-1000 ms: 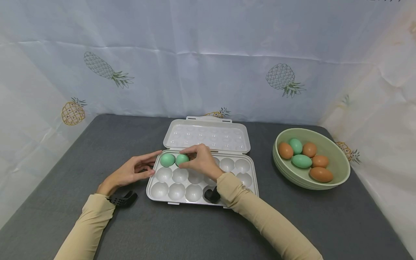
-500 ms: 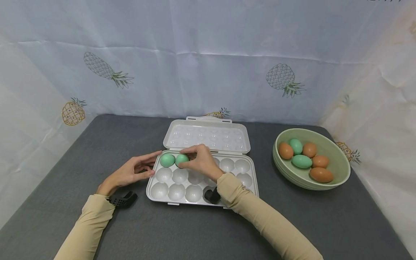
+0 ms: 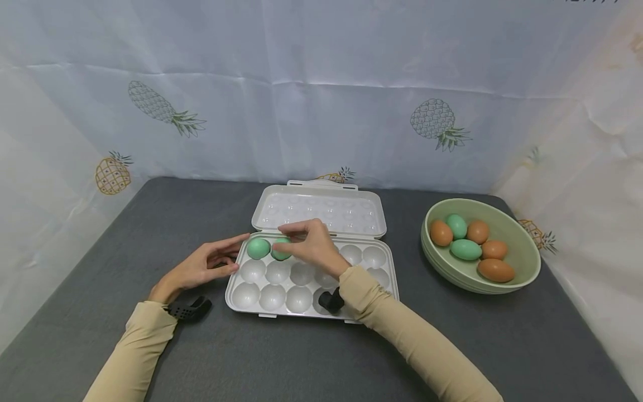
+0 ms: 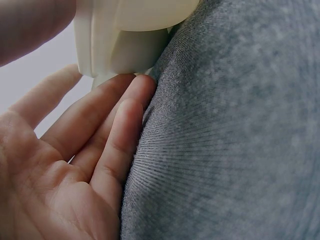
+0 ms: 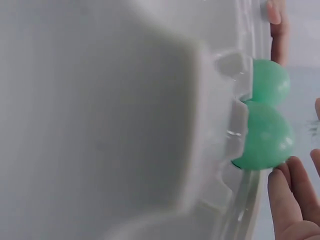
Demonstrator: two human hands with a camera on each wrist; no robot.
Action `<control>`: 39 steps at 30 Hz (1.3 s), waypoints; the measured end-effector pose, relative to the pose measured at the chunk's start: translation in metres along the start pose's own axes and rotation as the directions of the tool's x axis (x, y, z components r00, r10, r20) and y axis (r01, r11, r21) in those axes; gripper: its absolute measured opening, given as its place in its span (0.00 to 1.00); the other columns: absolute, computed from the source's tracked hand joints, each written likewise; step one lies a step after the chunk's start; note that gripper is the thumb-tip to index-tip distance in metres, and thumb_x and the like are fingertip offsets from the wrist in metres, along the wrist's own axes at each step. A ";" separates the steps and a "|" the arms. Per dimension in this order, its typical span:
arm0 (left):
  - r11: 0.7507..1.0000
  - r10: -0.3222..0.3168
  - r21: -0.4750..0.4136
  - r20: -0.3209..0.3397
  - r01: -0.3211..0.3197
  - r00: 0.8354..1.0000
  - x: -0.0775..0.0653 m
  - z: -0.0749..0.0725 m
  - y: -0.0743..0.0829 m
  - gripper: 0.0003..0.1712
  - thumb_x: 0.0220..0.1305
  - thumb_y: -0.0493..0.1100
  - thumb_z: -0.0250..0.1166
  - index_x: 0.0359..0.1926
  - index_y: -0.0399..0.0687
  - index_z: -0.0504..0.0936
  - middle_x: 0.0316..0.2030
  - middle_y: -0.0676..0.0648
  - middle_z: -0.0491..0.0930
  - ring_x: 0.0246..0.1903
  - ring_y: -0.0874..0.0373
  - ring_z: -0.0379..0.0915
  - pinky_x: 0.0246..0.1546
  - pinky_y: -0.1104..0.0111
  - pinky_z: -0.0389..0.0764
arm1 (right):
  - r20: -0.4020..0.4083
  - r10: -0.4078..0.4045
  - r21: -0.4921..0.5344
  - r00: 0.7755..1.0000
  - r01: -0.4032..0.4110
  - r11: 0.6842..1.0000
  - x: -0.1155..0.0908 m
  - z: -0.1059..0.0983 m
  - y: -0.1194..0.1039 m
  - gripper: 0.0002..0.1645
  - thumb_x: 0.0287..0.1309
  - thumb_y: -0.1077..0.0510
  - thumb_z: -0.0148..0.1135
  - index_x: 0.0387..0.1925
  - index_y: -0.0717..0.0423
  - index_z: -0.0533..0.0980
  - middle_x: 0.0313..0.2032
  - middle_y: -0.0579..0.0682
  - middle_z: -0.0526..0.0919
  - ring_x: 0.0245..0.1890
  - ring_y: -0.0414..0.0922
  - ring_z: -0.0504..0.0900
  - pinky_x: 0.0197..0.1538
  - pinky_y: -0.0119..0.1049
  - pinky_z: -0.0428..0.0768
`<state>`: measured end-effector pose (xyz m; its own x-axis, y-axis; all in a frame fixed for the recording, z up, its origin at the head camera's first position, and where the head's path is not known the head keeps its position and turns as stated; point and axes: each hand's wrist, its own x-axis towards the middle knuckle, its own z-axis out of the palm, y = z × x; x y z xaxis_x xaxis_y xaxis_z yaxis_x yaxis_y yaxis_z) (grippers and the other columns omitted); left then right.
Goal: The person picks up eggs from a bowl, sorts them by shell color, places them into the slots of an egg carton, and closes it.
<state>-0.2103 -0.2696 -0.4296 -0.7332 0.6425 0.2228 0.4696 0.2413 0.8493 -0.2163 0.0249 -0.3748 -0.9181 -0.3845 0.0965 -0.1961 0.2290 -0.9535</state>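
Note:
A white plastic egg tray (image 3: 298,300) lies on the table in the head view, its lid (image 3: 321,209) folded back. Two green eggs sit side by side in the back row: one in the left corner cup (image 3: 258,249), the other egg (image 5: 265,137) in the cup to its right. My right hand (image 3: 316,245) hovers over that second egg, thumb and fingers spread apart; its fingertips lie close beside the shell in the right wrist view. With fingers loosely extended, my left hand (image 3: 203,263) rests against the tray's left edge, fingertips (image 4: 145,85) at its underside.
To the right, a light green bowl (image 3: 527,254) holds several brown eggs and two green eggs. It appears stacked on another bowl. A grey cloth (image 3: 311,363) covers the table. A pale curtain (image 3: 321,128) with pineapple prints hangs behind.
My right hand's fingers have loosened from the second green egg, and the hand has shifted slightly up and right. The egg stays in its cup. My left hand has not moved.

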 end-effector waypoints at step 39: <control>0.999 0.026 0.034 -0.010 -0.026 1.000 0.000 0.001 0.001 0.37 0.69 0.27 0.61 0.75 0.27 0.59 0.67 0.74 0.69 0.60 0.78 0.72 0.51 0.80 0.78 | -0.214 -0.035 -0.096 0.976 0.015 0.995 -0.038 -0.132 0.007 0.23 0.58 0.59 0.75 0.56 0.59 0.84 0.55 0.59 0.86 0.57 0.52 0.84 0.65 0.41 0.79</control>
<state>-0.2093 -0.2688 -0.4293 -0.7257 0.6412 0.2495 0.5047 0.2496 0.8264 -0.2277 0.1592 -0.3478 -0.9630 -0.1924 0.1887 -0.2419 0.3082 -0.9201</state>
